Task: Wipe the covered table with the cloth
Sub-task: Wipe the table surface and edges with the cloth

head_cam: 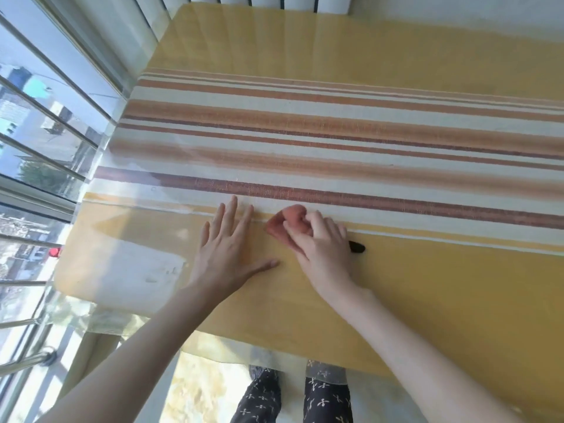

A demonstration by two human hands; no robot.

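The table wears a yellow cloth with brown and white stripes under a clear plastic sheet. My right hand presses a small pink cloth onto the cover near the front, fingers closed over it. My left hand lies flat on the cover just left of the pink cloth, fingers spread, holding nothing. A small black object peeks out from behind my right hand; I cannot tell what it is.
A window with metal bars runs along the table's left side. The clear plastic sheet hangs over the front edge. My legs in dark patterned trousers stand below the table front. A radiator sits behind the far edge.
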